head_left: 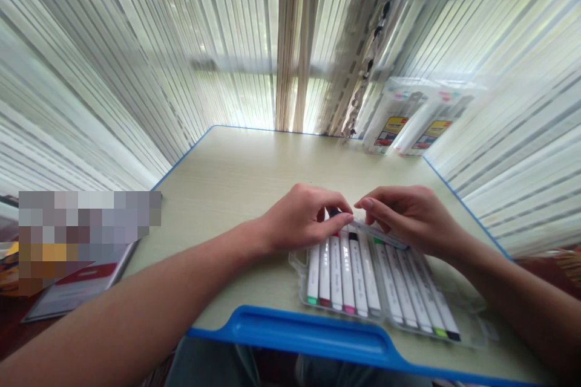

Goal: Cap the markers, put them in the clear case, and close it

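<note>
A white marker [379,231] with a dark blue end lies slantwise above an open clear plastic case [302,296]. My left hand [308,214] pinches the marker's blue end between thumb and fingers. Curled around its other part is my right hand [408,214], thumb and index finger close together; its lower fingers are partly hidden. Below both hands, several white markers [347,275] lie side by side in the case, in two groups, with green, dark red, pink, lime and black ends showing.
The case rests on a pale wood-look table [245,175] with blue edging and a blue front tray groove [308,337]. Two clear packages [393,124] stand at the back right. Striped curtains [236,42] hang behind. A flat framed item [82,281] sits at left, partly pixelated.
</note>
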{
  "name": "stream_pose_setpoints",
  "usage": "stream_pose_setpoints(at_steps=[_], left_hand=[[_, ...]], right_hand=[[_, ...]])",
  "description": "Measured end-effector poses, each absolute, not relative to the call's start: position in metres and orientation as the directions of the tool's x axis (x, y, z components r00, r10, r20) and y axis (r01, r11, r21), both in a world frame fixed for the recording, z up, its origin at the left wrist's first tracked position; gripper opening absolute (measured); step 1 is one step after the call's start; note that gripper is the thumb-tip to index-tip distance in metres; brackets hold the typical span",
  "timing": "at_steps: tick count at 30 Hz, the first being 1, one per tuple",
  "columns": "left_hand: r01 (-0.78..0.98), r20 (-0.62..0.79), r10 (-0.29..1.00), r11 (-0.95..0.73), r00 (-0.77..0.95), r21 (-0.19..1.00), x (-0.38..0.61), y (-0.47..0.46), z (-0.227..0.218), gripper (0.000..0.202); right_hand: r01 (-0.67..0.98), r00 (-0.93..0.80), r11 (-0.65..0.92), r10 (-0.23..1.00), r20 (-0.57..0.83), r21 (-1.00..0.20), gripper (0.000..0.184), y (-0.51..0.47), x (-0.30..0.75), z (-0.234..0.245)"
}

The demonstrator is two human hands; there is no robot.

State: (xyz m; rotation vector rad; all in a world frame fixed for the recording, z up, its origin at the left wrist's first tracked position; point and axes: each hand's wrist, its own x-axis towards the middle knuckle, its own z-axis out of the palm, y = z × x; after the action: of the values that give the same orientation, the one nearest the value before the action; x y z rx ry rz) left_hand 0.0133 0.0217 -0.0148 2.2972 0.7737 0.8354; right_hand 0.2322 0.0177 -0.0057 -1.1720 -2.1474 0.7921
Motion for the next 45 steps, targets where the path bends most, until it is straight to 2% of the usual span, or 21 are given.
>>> stream_pose_setpoints(at_steps=[5,9,13,17,22,25,30,35,41,45], left_hand=[[0.298,0.329,0.770,-0.546,0.547,0.783,0.0136,0.0231,-0.0155,0.022],[0.217,0.331,0.833,-0.458,0.443,0.862,0.0134,0.0259,-0.0165,0.025],[0.164,0.341,0.861,-0.425,0.378,0.890,0.0135,0.0287,-0.0183,0.028],[0.211,0.324,0.847,-0.438,0.421,0.874,0.0136,0.0287,-0.0193,0.028],[0.264,0.326,0.800,-0.502,0.504,0.823,0.0139,0.0242,-0.0170,0.027],[0.250,0.353,0.782,-0.530,0.513,0.810,0.0140,0.0234,-0.0158,0.026],[0.253,0.397,0.818,-0.524,0.417,0.813,0.0136,0.0274,-0.0175,0.028],[0.266,0.402,0.810,-0.538,0.427,0.800,0.0141,0.0279,-0.0177,0.029],[0.311,0.397,0.781,-0.576,0.482,0.756,0.0132,0.0240,-0.0152,0.027],[0.330,0.375,0.773,-0.580,0.511,0.745,0.0124,0.0216,-0.0137,0.030]], right_hand=[[0.541,-0.457,0.447,0.867,0.197,-0.712,0.038,0.0171,0.2324,-0.0048],[0.496,-0.461,0.408,0.872,0.166,-0.766,0.033,0.0160,0.2330,-0.0063],[0.437,-0.349,0.413,0.897,0.273,-0.799,0.026,0.0156,0.2325,-0.0094],[0.438,-0.240,0.440,0.897,0.370,-0.784,0.023,0.0162,0.2327,-0.0101],[0.472,-0.342,0.485,0.870,0.354,-0.736,0.020,0.0154,0.2336,-0.0073],[0.476,-0.346,0.492,0.867,0.359,-0.729,0.020,0.0151,0.2340,-0.0069],[0.445,-0.266,0.459,0.888,0.376,-0.769,0.022,0.0161,0.2340,-0.0094],[0.346,-0.199,0.442,0.897,0.395,-0.828,0.020,0.0173,0.2328,-0.0119],[0.303,-0.242,0.422,0.901,0.360,-0.854,0.020,0.0171,0.2316,-0.0116],[0.345,-0.271,0.405,0.907,0.323,-0.847,0.021,0.0154,0.2322,-0.0099]])
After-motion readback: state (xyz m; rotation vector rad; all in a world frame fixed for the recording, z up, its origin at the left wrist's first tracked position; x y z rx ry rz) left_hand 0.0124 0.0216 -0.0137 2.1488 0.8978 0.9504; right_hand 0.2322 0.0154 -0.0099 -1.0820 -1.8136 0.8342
